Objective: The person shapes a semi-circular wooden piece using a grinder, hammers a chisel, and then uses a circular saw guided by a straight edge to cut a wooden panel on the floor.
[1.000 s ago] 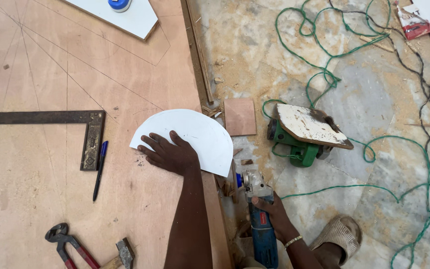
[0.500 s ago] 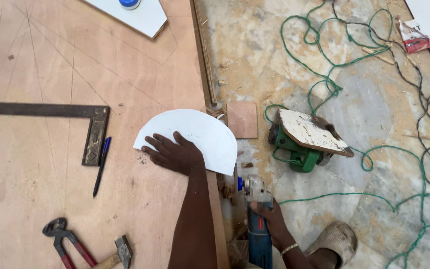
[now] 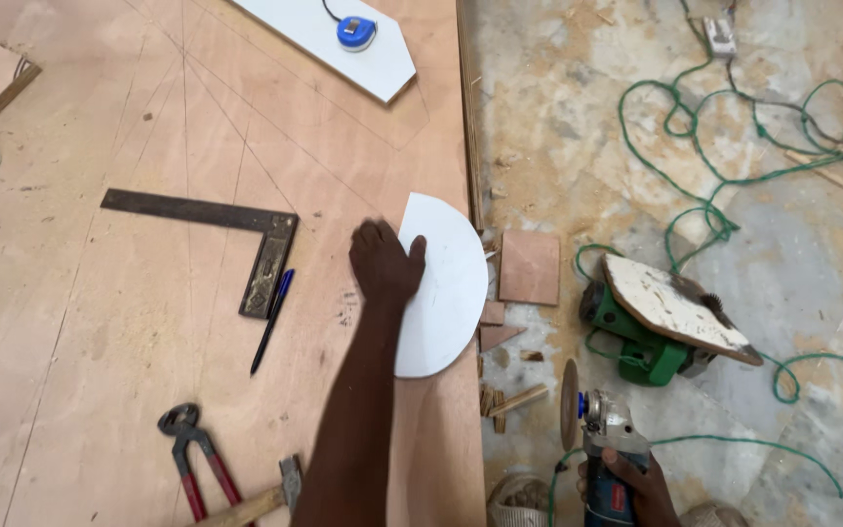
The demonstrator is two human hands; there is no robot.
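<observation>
My left hand (image 3: 384, 263) presses flat on the straight edge of a white half-round board (image 3: 444, 285) that lies on the plywood sheet (image 3: 129, 322) near its right edge. My right hand (image 3: 631, 486), at the bottom of the view, grips a blue angle grinder (image 3: 599, 439) with its disc upright, held above the concrete floor just right of the sheet. The grinder is apart from the white board.
A steel try square (image 3: 246, 239) and a blue pen (image 3: 272, 320) lie left of my hand. Red pincers (image 3: 197, 454) and a hammer (image 3: 265, 498) rest lower down. A green power tool (image 3: 656, 322), a green cord (image 3: 724, 210), wood offcuts (image 3: 529, 265), a long white board with a tape measure (image 3: 355, 32).
The white half-round board has been turned so its straight edge now runs roughly upright. My left hand moved with it. The grinder has shifted right, away from the sheet's edge.
</observation>
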